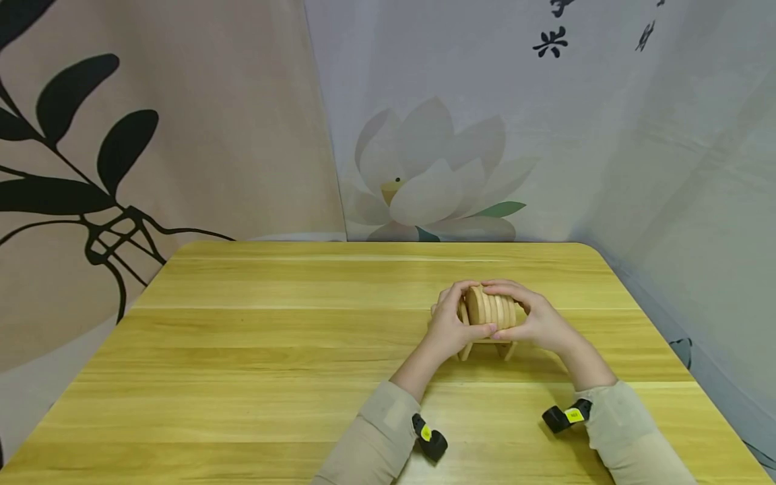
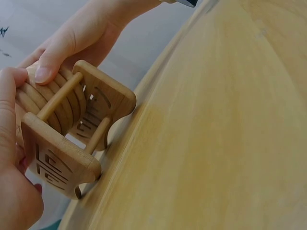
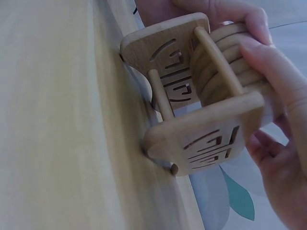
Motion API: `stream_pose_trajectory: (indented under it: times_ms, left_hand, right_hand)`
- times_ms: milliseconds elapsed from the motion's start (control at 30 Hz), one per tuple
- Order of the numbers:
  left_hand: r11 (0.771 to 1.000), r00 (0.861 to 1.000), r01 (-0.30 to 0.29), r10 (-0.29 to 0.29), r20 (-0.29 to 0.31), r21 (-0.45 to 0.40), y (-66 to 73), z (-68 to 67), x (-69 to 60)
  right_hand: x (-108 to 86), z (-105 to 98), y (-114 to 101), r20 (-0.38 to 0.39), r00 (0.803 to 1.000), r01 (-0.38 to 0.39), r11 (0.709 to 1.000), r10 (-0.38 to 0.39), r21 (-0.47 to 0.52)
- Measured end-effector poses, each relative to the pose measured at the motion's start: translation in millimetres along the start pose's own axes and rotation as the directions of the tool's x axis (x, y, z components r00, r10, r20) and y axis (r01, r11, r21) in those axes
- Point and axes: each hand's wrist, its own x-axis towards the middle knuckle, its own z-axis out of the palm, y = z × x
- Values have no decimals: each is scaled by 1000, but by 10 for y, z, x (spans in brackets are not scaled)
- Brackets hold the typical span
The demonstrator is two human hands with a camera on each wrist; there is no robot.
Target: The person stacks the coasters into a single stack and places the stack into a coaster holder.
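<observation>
A row of round wooden coasters [image 1: 492, 311] stands on edge in a slotted wooden coaster holder [image 2: 62, 163], which rests on the table. My left hand [image 1: 451, 323] holds the row from the left side, thumb low and fingers over the top. From the other side my right hand [image 1: 541, 325] grips the same coasters, its fingers across the top and its thumb along the near face. Both thumbs nearly meet in front. In the right wrist view, the holder's end panels [image 3: 206, 143] show cut-out patterns and round rods between them. The far side of the coasters is hidden.
The yellow wood-grain table [image 1: 273, 377] extends widely to the left. A printed curtain [image 1: 436, 121] hangs behind its back edge. Black wrist cameras [image 1: 430, 438] are strapped to both sleeves, low over the tabletop.
</observation>
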Motion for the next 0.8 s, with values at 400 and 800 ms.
stream_pose_trajectory:
  times_ms: [400, 800]
  left_hand:
    - [998, 998, -58, 57, 29, 37, -13, -26, 2]
    - [1000, 1000, -21, 20, 22, 12, -12, -28, -9]
  right_hand:
    - [-5, 48, -78, -37, 999, -7, 1000, 7, 2]
    - [-19, 76, 37, -40, 999, 6, 1000, -7, -23]
